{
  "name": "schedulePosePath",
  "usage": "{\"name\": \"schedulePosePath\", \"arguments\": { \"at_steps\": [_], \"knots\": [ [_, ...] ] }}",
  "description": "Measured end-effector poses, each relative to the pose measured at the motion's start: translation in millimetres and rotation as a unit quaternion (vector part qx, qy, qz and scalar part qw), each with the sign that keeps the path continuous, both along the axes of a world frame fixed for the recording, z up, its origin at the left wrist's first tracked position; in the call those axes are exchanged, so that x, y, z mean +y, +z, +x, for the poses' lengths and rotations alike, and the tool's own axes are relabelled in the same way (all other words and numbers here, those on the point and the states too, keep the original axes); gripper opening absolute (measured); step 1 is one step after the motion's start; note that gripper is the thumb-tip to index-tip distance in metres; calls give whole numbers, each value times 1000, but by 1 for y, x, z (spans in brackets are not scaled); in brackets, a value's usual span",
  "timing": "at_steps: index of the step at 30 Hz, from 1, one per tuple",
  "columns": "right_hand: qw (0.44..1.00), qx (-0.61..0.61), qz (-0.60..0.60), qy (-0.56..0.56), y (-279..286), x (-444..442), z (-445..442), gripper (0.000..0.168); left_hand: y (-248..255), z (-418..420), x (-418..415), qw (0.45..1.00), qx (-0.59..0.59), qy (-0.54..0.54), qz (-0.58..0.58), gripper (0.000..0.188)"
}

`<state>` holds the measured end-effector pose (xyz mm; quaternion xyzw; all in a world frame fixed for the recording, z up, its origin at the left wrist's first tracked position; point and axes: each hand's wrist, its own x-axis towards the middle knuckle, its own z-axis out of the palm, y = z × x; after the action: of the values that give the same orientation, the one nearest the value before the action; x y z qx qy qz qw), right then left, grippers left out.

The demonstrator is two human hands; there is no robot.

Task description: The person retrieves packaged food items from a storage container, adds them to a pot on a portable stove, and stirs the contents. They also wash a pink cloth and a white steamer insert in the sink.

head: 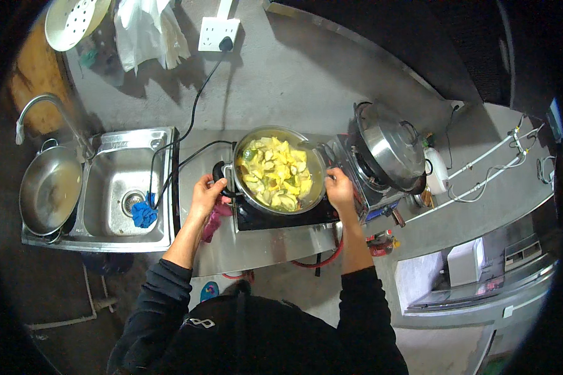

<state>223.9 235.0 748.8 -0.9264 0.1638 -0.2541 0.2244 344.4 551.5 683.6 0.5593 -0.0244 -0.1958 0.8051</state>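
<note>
A round metal pan (258, 205) with yellow-green chopped food (281, 171) in it stands on a black electric cooktop (281, 222). At the pan's left side my left hand (206, 194) is closed around its black handle (219, 178). My right hand (338, 188) is at the opposite side of the pan, its fingers curled by the rim; the handle there is mostly hidden, so its grip is unclear. Part of a metal utensil (309, 146) shows inside the pan at the upper right. A pink cloth (213, 225) lies just below my left hand.
On the left are a steel sink (110, 201) with a blue cloth (144, 214), a faucet (51, 98) and a large metal pan (51, 187). A lidded pot (384, 145) stands on a gas stove at right. A black cord (194, 103) runs down from the wall socket (219, 33).
</note>
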Motion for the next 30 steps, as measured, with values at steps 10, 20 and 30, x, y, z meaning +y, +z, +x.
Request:
{"name": "schedulePosePath", "arguments": {
  "at_steps": [10,20,30],
  "knots": [
    [974,87,195,73,27,14,-13,19,0,-1,4,1000,-4,-4,9,33],
    [991,122,29,43,34,71,-5,18,5,1,7,1000,-3,-23,12,29],
    [963,176,-142,147,22,83,-14,14,8,-1,4,1000,8,-19,12,31]
  ]
}}
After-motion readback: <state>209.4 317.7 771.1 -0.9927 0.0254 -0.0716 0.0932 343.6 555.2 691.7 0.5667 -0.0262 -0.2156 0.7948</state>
